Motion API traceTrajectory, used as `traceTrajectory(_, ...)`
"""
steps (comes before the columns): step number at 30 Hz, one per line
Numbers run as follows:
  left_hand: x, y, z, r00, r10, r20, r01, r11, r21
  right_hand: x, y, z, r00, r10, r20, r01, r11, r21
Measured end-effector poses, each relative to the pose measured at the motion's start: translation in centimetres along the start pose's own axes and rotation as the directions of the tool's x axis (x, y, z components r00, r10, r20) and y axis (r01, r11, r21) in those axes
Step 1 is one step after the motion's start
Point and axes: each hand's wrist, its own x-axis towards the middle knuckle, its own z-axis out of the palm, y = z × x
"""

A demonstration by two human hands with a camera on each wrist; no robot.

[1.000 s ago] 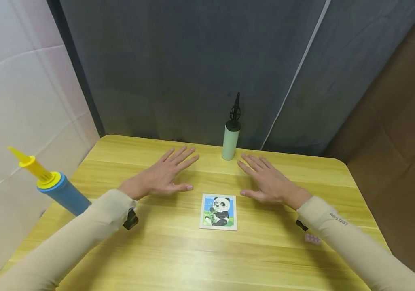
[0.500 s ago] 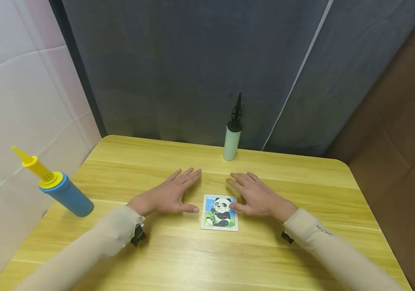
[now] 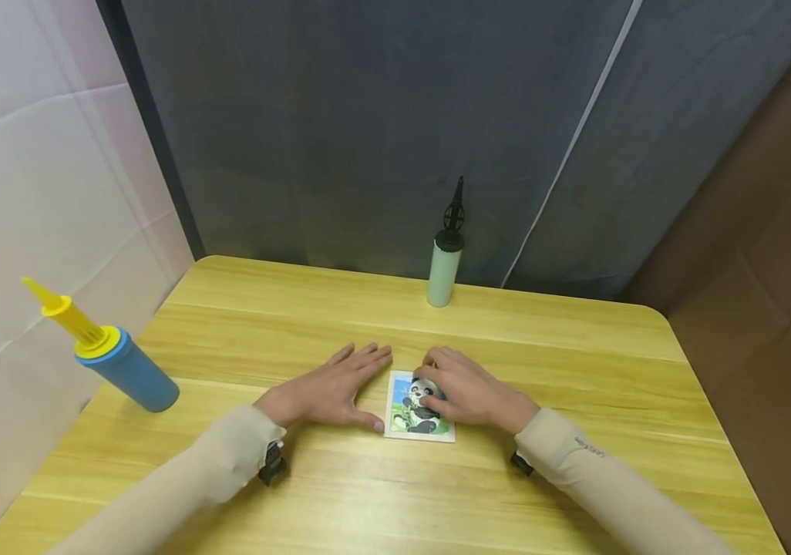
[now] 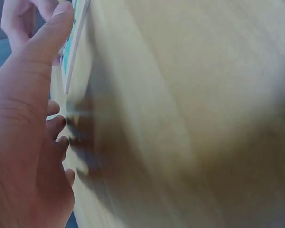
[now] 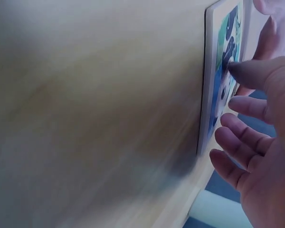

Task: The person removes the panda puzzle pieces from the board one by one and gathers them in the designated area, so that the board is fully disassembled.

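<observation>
A small, pale-framed board with a panda picture (image 3: 405, 412) lies flat on the wooden table. On its left, my left hand (image 3: 333, 391) is spread with straight fingers, the thumb tip right at the board's lower left edge. My right hand (image 3: 473, 395) reaches over the right side, covering part of the picture. The right wrist view has its thumb (image 5: 251, 73) over the panda print, while the other fingers are loosely bent and apart near the board's far edge. Nothing shows gripped between them.
A blue balloon pump (image 3: 135, 378) with a yellow top stands at the table's left. Near the back edge is a pale green pump (image 3: 442, 276) with a black nozzle. A grey curtain (image 3: 340, 139) hangs behind the table (image 3: 264, 308).
Both hands have come down and inward from beyond the board to its sides. The right fingers have bent over the picture. The pink block seen earlier is now hidden near the right arm.
</observation>
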Motion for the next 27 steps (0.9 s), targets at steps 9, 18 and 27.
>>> traceTrajectory(9,0.0,0.5,0.7,1.000,0.006,0.004,-0.006,1.000,-0.003,1.0,-1.1,0.6,0.998,-0.060,-0.034,0.061,0.998,0.018)
traceTrajectory(18,0.0,0.5,1.2,1.000,-0.005,-0.005,0.005,1.000,-0.001,2.0,-1.7,0.7,0.999,-0.009,0.031,0.008,0.999,0.031)
traceTrajectory(27,-0.1,0.7,1.1,1.000,-0.013,-0.004,0.013,1.000,-0.020,1.9,-1.9,1.0,1.000,-0.025,-0.008,0.025,1.000,-0.006)
